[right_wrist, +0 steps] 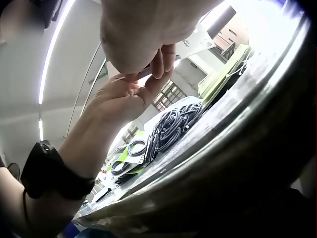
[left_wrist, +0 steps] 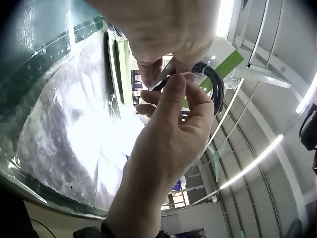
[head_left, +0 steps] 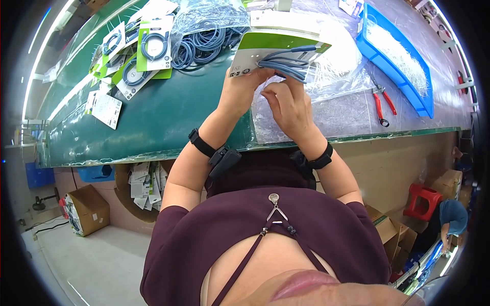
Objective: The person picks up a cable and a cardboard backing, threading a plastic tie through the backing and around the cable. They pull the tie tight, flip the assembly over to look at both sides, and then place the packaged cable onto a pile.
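A green and white card (head_left: 245,53) with a coiled blue-grey cable (head_left: 286,64) on it is raised above the table. My left hand (head_left: 239,94) grips the card's lower left edge. Beside it, my right hand (head_left: 292,109) has its fingers curled at the cable's lower side. In the left wrist view, the thumb and index finger of the right hand (left_wrist: 171,129) pinch a thin white tie (left_wrist: 185,73) next to the dark coil (left_wrist: 218,89). The right wrist view shows the left hand (right_wrist: 119,101) behind the card, its fingers partly covered by the right hand (right_wrist: 148,32).
Carded cables (head_left: 154,46) are piled at the left, beside loose coiled cables (head_left: 201,48) and a clear plastic bag (head_left: 212,15). To the right lie red-handled pliers (head_left: 378,104) and a blue tray (head_left: 426,104) of white ties. A single card (head_left: 107,109) lies near the left front.
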The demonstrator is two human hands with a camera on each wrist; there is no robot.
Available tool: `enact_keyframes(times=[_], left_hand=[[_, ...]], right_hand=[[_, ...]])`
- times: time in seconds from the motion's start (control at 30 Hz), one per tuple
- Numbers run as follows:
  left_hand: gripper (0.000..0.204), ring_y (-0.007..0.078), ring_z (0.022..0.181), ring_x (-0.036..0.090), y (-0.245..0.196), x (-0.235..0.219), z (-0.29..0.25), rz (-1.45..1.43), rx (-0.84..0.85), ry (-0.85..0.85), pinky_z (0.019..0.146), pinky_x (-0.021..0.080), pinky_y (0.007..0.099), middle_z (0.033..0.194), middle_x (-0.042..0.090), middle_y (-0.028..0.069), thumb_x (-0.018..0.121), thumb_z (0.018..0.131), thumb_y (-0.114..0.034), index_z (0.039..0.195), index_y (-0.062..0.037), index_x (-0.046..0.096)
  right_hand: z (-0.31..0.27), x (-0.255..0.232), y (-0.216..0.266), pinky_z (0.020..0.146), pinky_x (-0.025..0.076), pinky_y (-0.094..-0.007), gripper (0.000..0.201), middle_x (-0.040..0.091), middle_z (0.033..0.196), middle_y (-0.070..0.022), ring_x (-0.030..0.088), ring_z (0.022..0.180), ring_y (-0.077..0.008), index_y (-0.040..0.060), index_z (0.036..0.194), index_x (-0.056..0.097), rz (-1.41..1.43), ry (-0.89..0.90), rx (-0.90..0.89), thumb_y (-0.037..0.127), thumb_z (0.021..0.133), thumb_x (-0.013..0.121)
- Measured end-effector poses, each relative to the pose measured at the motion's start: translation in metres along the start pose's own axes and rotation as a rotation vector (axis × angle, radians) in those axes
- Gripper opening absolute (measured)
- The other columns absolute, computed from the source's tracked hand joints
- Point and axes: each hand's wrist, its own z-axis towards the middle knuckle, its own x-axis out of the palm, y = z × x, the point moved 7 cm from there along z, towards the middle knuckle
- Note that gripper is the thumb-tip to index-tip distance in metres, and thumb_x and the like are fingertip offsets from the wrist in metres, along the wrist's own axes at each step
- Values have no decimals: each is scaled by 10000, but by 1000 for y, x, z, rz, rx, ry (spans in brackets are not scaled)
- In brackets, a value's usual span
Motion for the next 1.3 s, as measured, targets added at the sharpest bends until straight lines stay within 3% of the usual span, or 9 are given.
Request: enact_keyframes(times=[0.07, 0.2, 0.37, 0.73, 0.83, 0.87, 0.97, 1.13, 1.3], left_hand=[[287, 157, 907, 631, 4, 3, 1, -146, -54, 24, 792, 515, 273, 973, 665, 79, 668, 828, 28, 1111, 27, 616], [305, 187, 926, 639, -1, 5, -6, 80, 40, 33, 812, 526, 293, 1005, 655, 100, 644, 845, 31, 1144, 33, 586], [263, 217, 906, 655, -4, 8, -8, -174, -33, 53, 791, 540, 314, 996, 656, 105, 632, 868, 4, 1124, 25, 578], [191, 216, 833, 669, 13, -1, -6, -287, -148, -18, 726, 548, 306, 973, 672, 81, 662, 870, -47, 1053, -15, 619], [214, 234, 880, 677, -13, 0, -16, 258, 161, -98, 746, 556, 315, 1006, 680, 99, 708, 813, -55, 1019, -19, 662], [214, 234, 880, 677, -19, 2, -18, 259, 164, -94, 746, 556, 315, 1006, 680, 99, 708, 813, -55, 1019, -19, 662], [276, 268, 939, 681, -75, 49, -47, 844, 937, 250, 809, 558, 326, 1015, 686, 119, 730, 742, -52, 1012, -12, 688], [363, 301, 983, 674, -81, 57, -52, 792, 1074, 306, 865, 547, 341, 1000, 682, 151, 728, 704, -59, 1058, 0, 678], [299, 320, 991, 670, -85, 59, -53, 847, 1085, 297, 844, 559, 361, 1023, 674, 174, 712, 725, -49, 1017, 0, 673]], right_hand=[[-1, -2, 2, 613, 500, -364, 165, 574, 1055, -155, 621, 744, -280, 25, 923, 584, 24, -63, -61, -24, 787, 665], [-3, -10, 2, 627, 507, -369, 172, 568, 1051, -156, 625, 757, -269, 30, 930, 597, 88, -96, -89, -51, 788, 651], [0, -16, 2, 650, 513, -371, 230, 573, 1047, -137, 626, 772, -258, 27, 960, 628, 61, -143, -163, -93, 764, 625], [7, -25, 8, 641, 490, -332, 325, 604, 994, -71, 598, 752, -206, 76, 1053, 677, -184, 14, -350, -32, 752, 616], [3, -27, 0, 694, 504, -334, 308, 621, 1017, -72, 621, 799, -215, 83, 1080, 668, -102, -22, -264, 22, 781, 629], [2, -27, -4, 721, 511, -334, 302, 630, 1029, -73, 632, 823, -219, 86, 1093, 664, -63, -41, -220, 49, 795, 635], [-3, -32, 2, 691, 521, -364, 246, 642, 1001, -83, 640, 830, -252, 79, 967, 669, -11, -159, -244, 2, 734, 654], [-7, -27, -4, 753, 534, -410, 218, 658, 1029, -106, 648, 922, -318, 71, 890, 670, 147, -182, -178, -33, 698, 673], [-3, -29, -7, 786, 530, -410, 225, 659, 1059, -102, 649, 941, -304, 66, 937, 675, 328, -141, -107, -20, 730, 674]])
